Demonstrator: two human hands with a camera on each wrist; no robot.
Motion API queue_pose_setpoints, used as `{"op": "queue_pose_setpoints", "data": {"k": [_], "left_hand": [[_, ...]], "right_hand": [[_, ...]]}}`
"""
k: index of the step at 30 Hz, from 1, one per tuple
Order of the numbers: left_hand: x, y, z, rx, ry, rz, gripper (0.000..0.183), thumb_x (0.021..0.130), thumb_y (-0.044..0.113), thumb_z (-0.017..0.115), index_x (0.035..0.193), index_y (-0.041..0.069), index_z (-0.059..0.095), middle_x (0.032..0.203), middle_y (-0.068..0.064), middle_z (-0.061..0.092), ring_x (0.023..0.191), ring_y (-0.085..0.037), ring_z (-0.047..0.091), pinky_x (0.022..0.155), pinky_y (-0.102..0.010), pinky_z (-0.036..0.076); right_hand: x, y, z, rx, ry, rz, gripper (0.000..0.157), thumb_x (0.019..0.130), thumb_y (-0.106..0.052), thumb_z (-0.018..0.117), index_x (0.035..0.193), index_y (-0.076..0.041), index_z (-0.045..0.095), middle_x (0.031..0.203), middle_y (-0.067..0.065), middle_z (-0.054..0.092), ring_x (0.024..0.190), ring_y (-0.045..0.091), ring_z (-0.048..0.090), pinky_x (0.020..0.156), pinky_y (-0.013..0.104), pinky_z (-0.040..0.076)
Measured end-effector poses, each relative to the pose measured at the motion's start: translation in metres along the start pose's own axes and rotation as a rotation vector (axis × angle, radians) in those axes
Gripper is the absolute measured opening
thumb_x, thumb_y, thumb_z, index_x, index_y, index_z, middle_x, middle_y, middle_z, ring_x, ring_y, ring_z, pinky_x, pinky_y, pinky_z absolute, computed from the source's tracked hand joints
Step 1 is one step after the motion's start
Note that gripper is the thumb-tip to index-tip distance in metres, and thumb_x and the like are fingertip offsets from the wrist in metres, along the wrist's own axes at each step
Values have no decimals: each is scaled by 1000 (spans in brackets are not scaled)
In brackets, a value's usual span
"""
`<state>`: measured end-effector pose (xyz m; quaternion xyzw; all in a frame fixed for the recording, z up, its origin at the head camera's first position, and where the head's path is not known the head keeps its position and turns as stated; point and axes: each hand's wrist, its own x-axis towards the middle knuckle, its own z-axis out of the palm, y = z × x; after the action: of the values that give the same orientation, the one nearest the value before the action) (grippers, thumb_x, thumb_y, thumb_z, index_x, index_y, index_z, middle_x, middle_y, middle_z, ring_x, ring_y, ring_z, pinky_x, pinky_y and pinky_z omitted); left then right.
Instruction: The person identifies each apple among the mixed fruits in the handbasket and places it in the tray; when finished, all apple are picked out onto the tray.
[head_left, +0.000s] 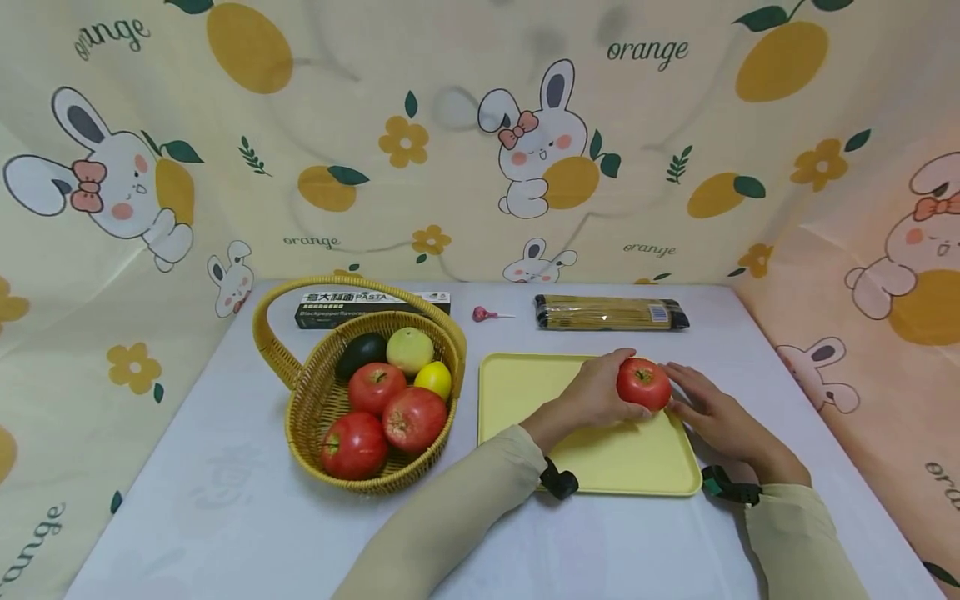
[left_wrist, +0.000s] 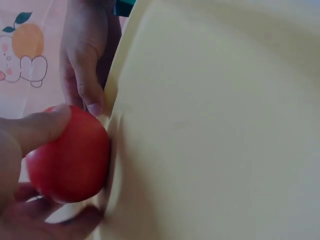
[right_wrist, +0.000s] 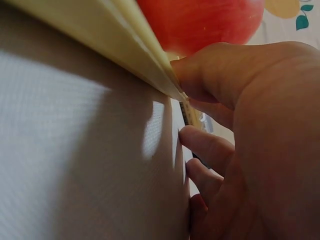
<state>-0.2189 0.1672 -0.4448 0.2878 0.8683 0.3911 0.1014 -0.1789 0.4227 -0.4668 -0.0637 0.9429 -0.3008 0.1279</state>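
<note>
In the head view my left hand (head_left: 597, 390) grips a red tomato (head_left: 643, 384) over the right part of a pale yellow tray (head_left: 525, 375). The left wrist view shows the thumb across the top of the tomato (left_wrist: 75, 155) and fingers round its lower side, close to the tray's rim (left_wrist: 116, 100). My right hand (head_left: 723, 421) lies along the tray's right edge, its fingers extended loosely beside the tomato. Up close in the right wrist view, its thumb (right_wrist: 205, 75) is right at the tray rim (right_wrist: 145, 50), with the other fingers low by the white tabletop.
Left of the tray stands a wicker basket (head_left: 300, 433) with a tall handle, holding several fruits, among them a red apple (head_left: 377, 387) and a yellow lemon (head_left: 433, 380). Behind are a black pasta box (head_left: 315, 315), a lollipop (head_left: 482, 314) and a spaghetti pack (head_left: 607, 314).
</note>
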Motion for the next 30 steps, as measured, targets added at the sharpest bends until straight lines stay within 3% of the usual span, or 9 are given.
{"op": "queue_pose_setpoints", "data": {"k": [3,10,17,22,26,30], "left_hand": [[-11,4,-10,42,28,-15,93,88,37,93,165,15,45,163,0,57,146,-18,55,119,-27,48],[-47,18,-36,38,102,76,88,91,38,91,164,16,47,169,0,50,155,-19,50,126,-39,45],[-93,23,-59,-66,54,176,84,93,36,90,163,20,49,163,5,58,147,-11,57,119,-27,49],[-129,15,-76,-157,-12,127,85,92,39,90,164,24,49,159,6,61,138,-12,64,111,-23,54],[-160,1,-98,-254,0,100,85,90,32,92,164,22,51,159,2,62,138,-14,65,116,-24,52],[-193,-12,-122,-331,17,56,83,89,25,93,162,24,53,158,7,62,137,-12,66,119,-31,52]], "right_hand": [[3,-1,1,-5,1,-4,77,111,-45,62,174,-17,29,178,30,21,162,62,11,111,93,22],[3,-2,-1,-2,-3,8,78,111,-45,61,175,-16,26,178,31,19,163,62,7,109,94,22],[0,0,1,-6,-8,12,78,112,-46,60,175,-14,26,178,32,18,162,63,6,109,94,21],[-1,4,2,-10,-2,6,77,113,-43,60,175,-13,26,178,33,17,162,63,6,109,94,22],[2,3,2,-7,9,-16,76,113,-40,60,175,-12,25,178,32,18,162,64,9,111,93,23],[5,3,3,0,2,-19,76,113,-39,60,174,-11,25,178,33,17,162,63,8,111,93,21]]}}
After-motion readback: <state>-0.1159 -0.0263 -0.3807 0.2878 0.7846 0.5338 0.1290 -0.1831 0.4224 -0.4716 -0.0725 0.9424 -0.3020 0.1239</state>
